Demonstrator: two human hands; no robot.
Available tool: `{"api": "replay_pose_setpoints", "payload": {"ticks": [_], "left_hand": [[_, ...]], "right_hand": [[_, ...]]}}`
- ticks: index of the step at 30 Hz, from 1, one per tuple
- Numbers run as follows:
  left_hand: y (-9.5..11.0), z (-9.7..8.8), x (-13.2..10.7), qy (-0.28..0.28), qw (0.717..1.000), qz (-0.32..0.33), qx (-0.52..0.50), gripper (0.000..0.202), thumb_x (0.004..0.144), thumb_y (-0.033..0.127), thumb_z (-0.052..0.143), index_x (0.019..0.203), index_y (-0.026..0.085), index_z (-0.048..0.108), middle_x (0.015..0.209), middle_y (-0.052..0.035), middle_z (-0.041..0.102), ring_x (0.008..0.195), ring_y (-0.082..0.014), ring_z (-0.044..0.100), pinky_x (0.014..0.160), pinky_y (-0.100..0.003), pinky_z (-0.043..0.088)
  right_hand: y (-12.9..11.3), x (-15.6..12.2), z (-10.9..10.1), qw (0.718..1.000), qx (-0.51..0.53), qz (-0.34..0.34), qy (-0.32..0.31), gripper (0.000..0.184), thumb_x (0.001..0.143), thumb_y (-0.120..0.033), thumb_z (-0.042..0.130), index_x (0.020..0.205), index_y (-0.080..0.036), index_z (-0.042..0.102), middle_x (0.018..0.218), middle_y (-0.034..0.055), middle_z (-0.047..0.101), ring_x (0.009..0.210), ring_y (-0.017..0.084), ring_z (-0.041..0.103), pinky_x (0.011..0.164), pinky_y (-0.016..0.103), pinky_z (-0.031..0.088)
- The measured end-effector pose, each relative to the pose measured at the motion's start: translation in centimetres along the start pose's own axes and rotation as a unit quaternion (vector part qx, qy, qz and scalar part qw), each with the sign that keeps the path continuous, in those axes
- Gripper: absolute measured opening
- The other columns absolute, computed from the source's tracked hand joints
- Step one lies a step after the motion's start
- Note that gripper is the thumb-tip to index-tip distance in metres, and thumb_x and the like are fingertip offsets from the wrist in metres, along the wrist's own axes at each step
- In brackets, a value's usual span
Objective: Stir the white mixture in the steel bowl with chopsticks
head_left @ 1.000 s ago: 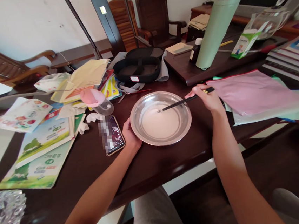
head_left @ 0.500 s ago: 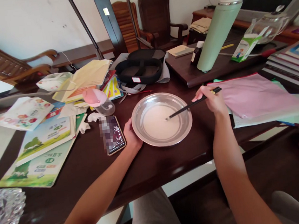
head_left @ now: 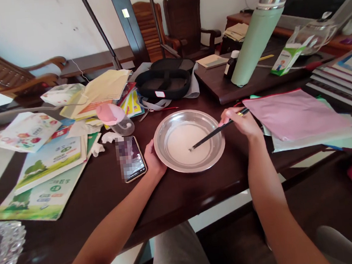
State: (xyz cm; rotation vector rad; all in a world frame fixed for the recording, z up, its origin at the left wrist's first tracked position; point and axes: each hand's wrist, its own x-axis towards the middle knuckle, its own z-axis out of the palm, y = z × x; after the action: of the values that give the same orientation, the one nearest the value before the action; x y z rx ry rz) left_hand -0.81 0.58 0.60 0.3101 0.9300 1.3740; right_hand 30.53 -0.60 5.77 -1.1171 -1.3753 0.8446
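A round metal bowl [head_left: 163, 130] of white liquid [head_left: 180, 142] sits on the dark wooden table [head_left: 113, 196]. My left hand [head_left: 153, 160] rests against the bowl's left rim, fingers curled on it. My right hand [head_left: 240, 121] is closed on dark chopsticks [head_left: 216, 131], whose tips dip into the liquid near the bowl's front middle. A phone [head_left: 131, 158] lies just left of my left hand.
Booklets [head_left: 48, 161] and papers crowd the table's left side, with a pink-capped bottle [head_left: 115, 119] and a black case [head_left: 163, 83] behind the bowl. A pink folder [head_left: 295, 114] lies right. A green flask [head_left: 252, 39] stands on a raised desk. A glass dish [head_left: 3, 248] sits near left.
The chopstick tips have swept from the bowl's far side round to its front middle, my right hand moving with them. My left hand has stayed at the rim.
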Motion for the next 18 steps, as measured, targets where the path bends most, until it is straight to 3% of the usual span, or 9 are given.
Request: {"api": "replay_pose_setpoints", "payload": {"ticks": [3,7,9,14,16,18], "left_hand": [[0.0,-0.1,0.1,-0.002,1.000,0.010,0.006,0.021,0.077,0.043,0.078,0.075,0.022,0.076,0.076,-0.0020,0.079,0.093,-0.0287,0.078,0.094,-0.040,0.061],[0.0,0.0,0.0,-0.009,1.000,0.008,0.004,0.022,0.076,0.044,0.078,0.074,0.022,0.075,0.076,-0.0025,0.079,0.097,-0.0308,0.078,0.094,-0.042,0.061],[0.0,0.1,0.0,-0.010,1.000,0.002,0.001,0.022,0.075,0.044,0.078,0.073,0.023,0.074,0.076,-0.0025,0.079,0.097,-0.0314,0.079,0.094,-0.043,0.061],[0.1,0.0,-0.1,-0.006,1.000,0.003,0.003,0.022,0.074,0.045,0.079,0.073,0.023,0.074,0.075,-0.0016,0.078,0.096,-0.0311,0.078,0.095,-0.043,0.060],[0.1,-0.1,0.0,-0.007,1.000,0.004,0.004,0.022,0.074,0.044,0.079,0.074,0.023,0.075,0.077,-0.0024,0.079,0.094,-0.0302,0.078,0.094,-0.042,0.060],[0.1,-0.2,0.0,-0.010,1.000,0.008,0.005,0.022,0.074,0.044,0.079,0.076,0.022,0.076,0.078,-0.0026,0.079,0.092,-0.0289,0.077,0.092,-0.040,0.059]], "right_hand": [[-0.4,0.1,0.8,0.999,-0.012,0.004,-0.039,0.052,0.080,-0.076,0.083,0.066,-0.026,0.077,0.071,0.0042,0.080,0.079,0.027,0.081,0.085,0.041,0.063],[0.0,0.0,-0.3,0.997,-0.019,-0.006,0.068,0.053,0.083,-0.076,0.080,0.064,-0.027,0.074,0.066,0.0025,0.078,0.074,0.026,0.078,0.090,0.044,0.062],[0.2,-0.1,-0.9,0.996,0.000,-0.013,0.090,0.056,0.086,-0.075,0.077,0.058,-0.027,0.070,0.061,0.0018,0.074,0.067,0.024,0.075,0.087,0.043,0.062],[-0.3,0.1,0.5,0.999,0.005,0.008,-0.047,0.051,0.081,-0.074,0.083,0.063,-0.027,0.076,0.067,0.0036,0.078,0.072,0.025,0.077,0.081,0.040,0.062],[-0.7,0.1,1.2,0.998,-0.009,0.011,-0.058,0.050,0.079,-0.075,0.083,0.066,-0.027,0.078,0.071,0.0040,0.081,0.076,0.026,0.079,0.083,0.041,0.063],[-0.9,0.1,1.0,0.999,-0.018,0.008,-0.025,0.050,0.080,-0.075,0.083,0.067,-0.027,0.078,0.071,0.0037,0.081,0.076,0.027,0.080,0.085,0.041,0.063]]}}
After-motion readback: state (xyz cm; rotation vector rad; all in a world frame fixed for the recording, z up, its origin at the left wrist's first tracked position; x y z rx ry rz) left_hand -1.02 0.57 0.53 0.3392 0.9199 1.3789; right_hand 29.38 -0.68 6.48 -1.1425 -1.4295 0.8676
